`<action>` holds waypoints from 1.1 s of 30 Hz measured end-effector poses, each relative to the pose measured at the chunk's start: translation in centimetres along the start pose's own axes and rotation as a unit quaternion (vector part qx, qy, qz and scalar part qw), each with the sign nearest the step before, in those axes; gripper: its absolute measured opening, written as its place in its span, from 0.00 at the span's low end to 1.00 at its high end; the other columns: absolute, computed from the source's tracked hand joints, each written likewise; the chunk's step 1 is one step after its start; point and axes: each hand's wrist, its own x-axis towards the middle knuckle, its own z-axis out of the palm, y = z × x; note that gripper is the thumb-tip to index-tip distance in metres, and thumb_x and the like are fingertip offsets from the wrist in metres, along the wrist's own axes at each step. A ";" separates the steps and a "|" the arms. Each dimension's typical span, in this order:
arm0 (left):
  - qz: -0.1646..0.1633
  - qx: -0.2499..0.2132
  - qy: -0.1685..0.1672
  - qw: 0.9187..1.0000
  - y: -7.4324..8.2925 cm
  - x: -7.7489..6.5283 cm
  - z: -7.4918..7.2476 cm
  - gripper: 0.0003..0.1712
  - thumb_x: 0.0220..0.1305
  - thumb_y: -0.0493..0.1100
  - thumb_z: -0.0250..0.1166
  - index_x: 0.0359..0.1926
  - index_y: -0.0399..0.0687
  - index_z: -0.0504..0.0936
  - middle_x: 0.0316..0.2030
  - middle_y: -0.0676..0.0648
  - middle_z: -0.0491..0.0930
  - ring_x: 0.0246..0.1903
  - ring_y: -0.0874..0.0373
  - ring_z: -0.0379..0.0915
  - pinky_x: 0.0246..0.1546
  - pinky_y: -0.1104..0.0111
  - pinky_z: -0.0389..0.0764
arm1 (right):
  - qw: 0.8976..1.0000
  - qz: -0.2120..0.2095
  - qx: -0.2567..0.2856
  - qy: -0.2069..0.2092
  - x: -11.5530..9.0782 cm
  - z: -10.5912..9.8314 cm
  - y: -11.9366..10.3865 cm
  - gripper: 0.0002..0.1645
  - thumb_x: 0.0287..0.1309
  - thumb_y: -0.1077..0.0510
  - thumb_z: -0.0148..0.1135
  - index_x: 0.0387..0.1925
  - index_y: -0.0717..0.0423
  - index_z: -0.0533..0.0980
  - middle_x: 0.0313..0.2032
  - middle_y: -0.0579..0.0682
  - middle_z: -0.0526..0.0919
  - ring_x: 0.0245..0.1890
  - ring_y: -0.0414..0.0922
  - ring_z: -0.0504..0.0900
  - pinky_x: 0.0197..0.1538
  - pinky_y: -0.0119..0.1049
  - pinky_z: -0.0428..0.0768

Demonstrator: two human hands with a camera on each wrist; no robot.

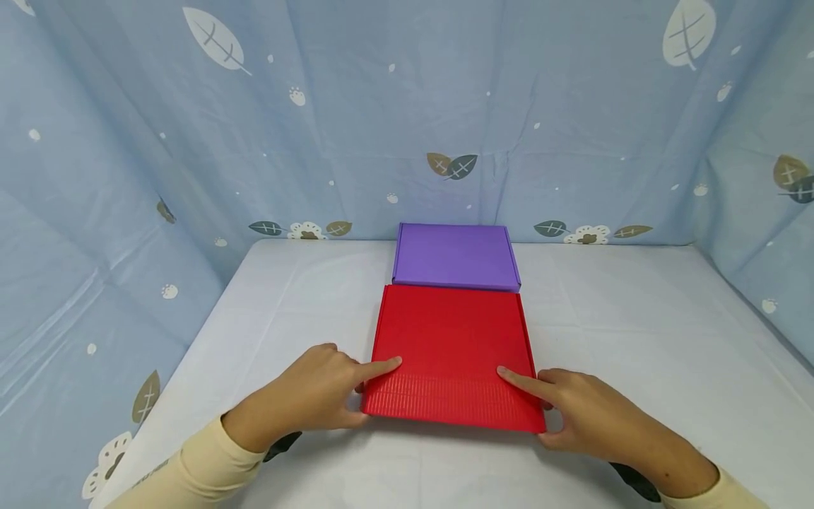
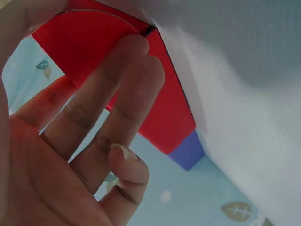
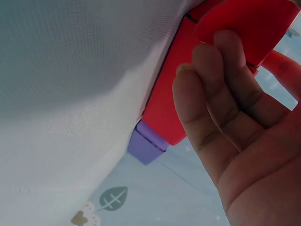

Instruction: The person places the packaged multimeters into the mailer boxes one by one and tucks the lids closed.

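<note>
A flat red cardboard box (image 1: pixel 451 332) lies in front of me, and its lid is bent along a ridged strip near the front edge. My left hand (image 1: pixel 327 389) holds the lid's front left corner, index finger on top and thumb at the front edge. At the front right corner my right hand (image 1: pixel 575 410) grips in the same way. Beside the box's side wall, the left wrist view shows a rounded red flap (image 2: pixel 94 42) with fingertips against it. A similar flap (image 3: pixel 249 33) touches the fingers in the right wrist view. The box's inside is hidden.
A flat purple box (image 1: pixel 454 254) lies directly behind the red one, near the back curtain. White cloth (image 1: pixel 305 290) covers the table. Blue leaf-patterned curtains (image 1: pixel 356 127) stand at the back and both sides.
</note>
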 end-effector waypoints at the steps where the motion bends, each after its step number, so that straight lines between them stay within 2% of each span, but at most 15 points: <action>1: -0.002 -0.008 -0.004 1.000 0.0 0.0 0.0 0.42 0.49 0.56 0.74 0.68 0.65 0.74 0.18 0.66 0.76 0.16 0.75 0.60 0.30 0.69 0.69 | 1.000 0.003 0.009 -0.004 0.0 0.0 0.0 0.57 0.34 0.48 0.84 0.71 0.33 0.68 0.38 0.42 0.81 0.35 0.34 0.77 0.32 0.27 0.80; 3: -0.004 -0.025 -0.010 1.000 -0.1 0.1 0.0 0.42 0.50 0.54 0.74 0.69 0.64 0.73 0.22 0.65 0.81 0.17 0.74 0.63 0.32 0.68 0.73 | 0.999 0.014 0.033 -0.015 0.0 0.0 0.0 0.57 0.35 0.50 0.83 0.71 0.33 0.68 0.37 0.41 0.80 0.34 0.33 0.76 0.32 0.25 0.79; 6: -0.004 -0.044 -0.008 0.999 -0.2 0.1 0.1 0.43 0.49 0.52 0.74 0.69 0.62 0.73 0.23 0.64 0.82 0.19 0.73 0.65 0.34 0.68 0.76 | 0.997 0.025 0.069 -0.029 0.0 0.1 -0.1 0.56 0.38 0.52 0.82 0.72 0.35 0.67 0.38 0.42 0.80 0.35 0.34 0.76 0.31 0.24 0.79; 10: -0.004 -0.073 -0.007 0.997 -0.3 0.1 0.2 0.42 0.49 0.49 0.74 0.69 0.60 0.74 0.17 0.64 0.75 0.18 0.73 0.64 0.31 0.71 0.74 | 0.994 0.023 0.105 -0.028 -0.1 0.4 -0.2 0.54 0.42 0.55 0.80 0.73 0.39 0.66 0.39 0.42 0.80 0.34 0.35 0.75 0.30 0.24 0.77; 14: -0.012 -0.102 -0.015 0.995 -0.4 0.1 0.2 0.43 0.50 0.49 0.74 0.70 0.60 0.73 0.14 0.65 0.67 0.17 0.72 0.61 0.28 0.74 0.70 | 0.993 0.010 0.113 -0.014 -0.3 0.7 -0.2 0.54 0.42 0.57 0.80 0.73 0.43 0.66 0.39 0.43 0.81 0.34 0.34 0.75 0.30 0.25 0.77; 22: -0.016 -0.124 -0.021 0.992 -0.6 0.2 0.3 0.43 0.50 0.49 0.75 0.70 0.60 0.73 0.15 0.65 0.67 0.17 0.73 0.62 0.26 0.76 0.69 | 0.991 0.019 0.130 -0.015 -0.2 0.9 -0.2 0.54 0.43 0.57 0.81 0.73 0.46 0.65 0.39 0.43 0.81 0.34 0.33 0.74 0.29 0.24 0.76; 26: -0.009 -0.119 -0.017 0.993 -0.7 0.2 0.4 0.43 0.50 0.49 0.76 0.70 0.60 0.73 0.15 0.65 0.68 0.17 0.74 0.62 0.27 0.76 0.69 | 0.993 0.023 0.119 -0.010 -0.3 1.1 -0.3 0.55 0.42 0.57 0.81 0.73 0.46 0.66 0.38 0.42 0.81 0.33 0.32 0.73 0.29 0.24 0.76; 29: 0.000 -0.114 -0.016 0.993 -0.8 0.2 0.3 0.43 0.51 0.52 0.76 0.70 0.60 0.73 0.15 0.65 0.69 0.18 0.75 0.62 0.28 0.75 0.70 | 0.994 0.022 0.104 -0.007 -0.3 1.0 -0.3 0.54 0.43 0.53 0.81 0.73 0.44 0.65 0.38 0.42 0.80 0.33 0.33 0.73 0.30 0.24 0.76; 33: 0.010 -0.143 -0.016 0.989 -1.2 0.2 0.3 0.40 0.56 0.58 0.73 0.69 0.61 0.73 0.15 0.65 0.69 0.18 0.76 0.63 0.28 0.76 0.71 | 0.994 0.024 0.104 -0.022 -0.2 0.4 -0.2 0.51 0.48 0.38 0.76 0.73 0.40 0.65 0.40 0.41 0.79 0.35 0.33 0.74 0.32 0.25 0.78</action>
